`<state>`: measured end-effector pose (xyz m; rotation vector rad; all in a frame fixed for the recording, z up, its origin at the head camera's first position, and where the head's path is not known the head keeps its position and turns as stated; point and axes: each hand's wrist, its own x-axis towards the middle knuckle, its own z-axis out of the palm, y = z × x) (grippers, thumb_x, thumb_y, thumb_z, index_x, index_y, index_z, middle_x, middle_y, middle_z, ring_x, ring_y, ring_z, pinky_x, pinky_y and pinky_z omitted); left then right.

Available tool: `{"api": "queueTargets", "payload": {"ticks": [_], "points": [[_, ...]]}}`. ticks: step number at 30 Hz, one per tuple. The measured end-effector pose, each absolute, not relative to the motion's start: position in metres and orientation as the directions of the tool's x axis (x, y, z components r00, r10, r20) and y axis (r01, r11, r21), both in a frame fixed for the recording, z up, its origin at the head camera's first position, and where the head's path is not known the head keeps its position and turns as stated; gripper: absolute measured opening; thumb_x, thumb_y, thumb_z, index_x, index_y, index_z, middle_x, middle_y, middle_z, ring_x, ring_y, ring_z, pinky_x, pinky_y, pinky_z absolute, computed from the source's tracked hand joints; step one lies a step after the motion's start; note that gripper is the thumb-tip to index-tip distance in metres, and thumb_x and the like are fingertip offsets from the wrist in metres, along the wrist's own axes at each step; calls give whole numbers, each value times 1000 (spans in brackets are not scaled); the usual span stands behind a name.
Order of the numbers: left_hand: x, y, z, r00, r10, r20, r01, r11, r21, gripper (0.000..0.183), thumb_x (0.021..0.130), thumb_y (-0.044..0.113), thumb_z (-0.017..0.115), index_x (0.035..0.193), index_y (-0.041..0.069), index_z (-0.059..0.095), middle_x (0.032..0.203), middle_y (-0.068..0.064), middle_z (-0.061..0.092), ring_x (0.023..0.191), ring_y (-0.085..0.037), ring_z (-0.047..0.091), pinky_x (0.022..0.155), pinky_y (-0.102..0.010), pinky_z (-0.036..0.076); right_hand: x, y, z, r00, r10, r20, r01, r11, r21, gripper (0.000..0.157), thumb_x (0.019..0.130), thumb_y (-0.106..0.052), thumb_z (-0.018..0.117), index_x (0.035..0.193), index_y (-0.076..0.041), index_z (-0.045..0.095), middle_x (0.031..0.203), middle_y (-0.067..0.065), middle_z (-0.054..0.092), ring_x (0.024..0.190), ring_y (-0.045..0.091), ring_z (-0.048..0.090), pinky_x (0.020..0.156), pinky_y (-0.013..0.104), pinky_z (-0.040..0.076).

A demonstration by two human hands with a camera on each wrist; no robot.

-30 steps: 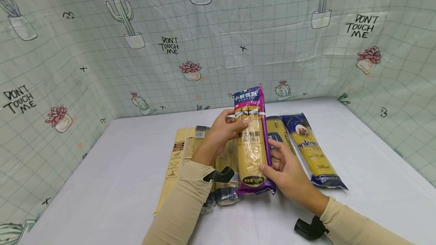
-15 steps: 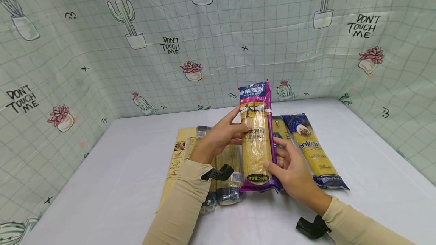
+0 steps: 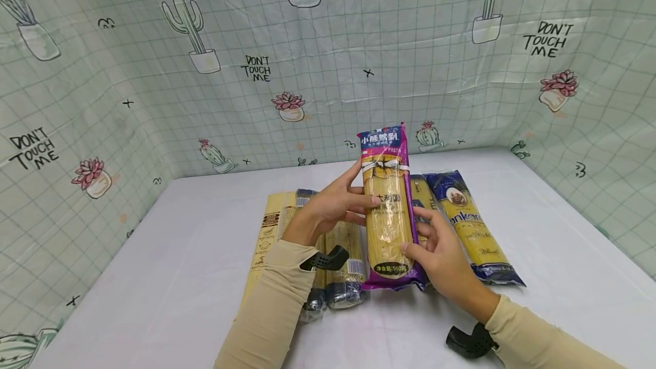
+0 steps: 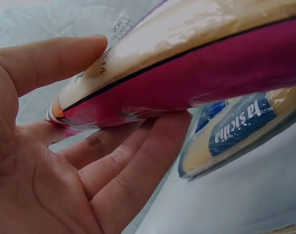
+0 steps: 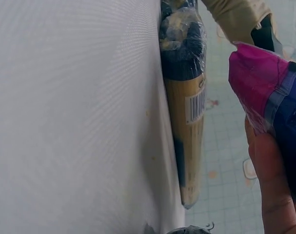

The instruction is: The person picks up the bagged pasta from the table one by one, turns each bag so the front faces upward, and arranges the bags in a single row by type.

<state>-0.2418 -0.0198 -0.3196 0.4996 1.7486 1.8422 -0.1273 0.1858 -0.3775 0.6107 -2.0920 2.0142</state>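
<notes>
A packet of spaghetti (image 3: pixel 388 221) in a purple and blue wrapper is held up, tilted with its printed front towards the head camera. My left hand (image 3: pixel 335 201) grips its left side, thumb across the front and fingers behind. In the left wrist view the fingers (image 4: pixel 133 170) lie under the purple side. My right hand (image 3: pixel 441 258) holds the lower right edge, its thumb on the front near the weight label. Behind the raised packet, another spaghetti packet (image 3: pixel 422 189) with a blue label lies partly hidden.
On the white table (image 3: pixel 169 278), a blue and yellow pasta packet (image 3: pixel 474 226) lies at the right. Left of the hands are a cream noodle packet (image 3: pixel 263 244) and clear-wrapped pasta packs (image 3: pixel 345 255) with dark blue ends. A patterned cloth (image 3: pixel 328 61) hangs behind.
Both hands have moved slightly right and up with the purple packet since a second ago. The left thumb has slid a little lower on its front. The packets on the table stay put.
</notes>
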Motion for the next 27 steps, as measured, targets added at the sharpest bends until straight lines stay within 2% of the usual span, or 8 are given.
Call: {"api": "queueTargets", "payload": {"ticks": [9,15,21,27], "points": [[-242,-18,-323,-789,604,-111,-149,-14,989,100,93,-2,68,160,43,9,123,-24,63,94,-36,70,78,-49,59,-129,187,-377,-919,-167,358,-363,2,-932,60,91,13,55,144,13,25,131,42,49,96,18,71,79,36,59],[-242,-15,-325,-822,554,-129,-156,-1,988,101,92,-2,70,161,38,9,119,-23,65,93,-35,71,75,-47,60,-131,189,-376,-929,-181,322,-331,17,-944,61,93,11,54,145,12,24,131,41,50,97,18,70,80,36,59],[-243,-11,-332,-851,501,-156,-149,55,987,93,91,1,72,162,25,16,112,-21,68,92,-34,71,71,-44,60,-131,190,-375,-959,-191,209,-225,64,-972,62,95,4,54,148,9,23,131,36,52,99,25,70,80,35,59],[-245,-8,-338,-863,467,-194,-168,97,981,81,90,0,72,157,12,27,112,-18,67,90,-32,70,72,-43,60,-133,190,-375,-974,-171,150,-177,158,-971,58,98,-3,55,147,10,27,136,34,50,110,38,64,81,31,58]]}}
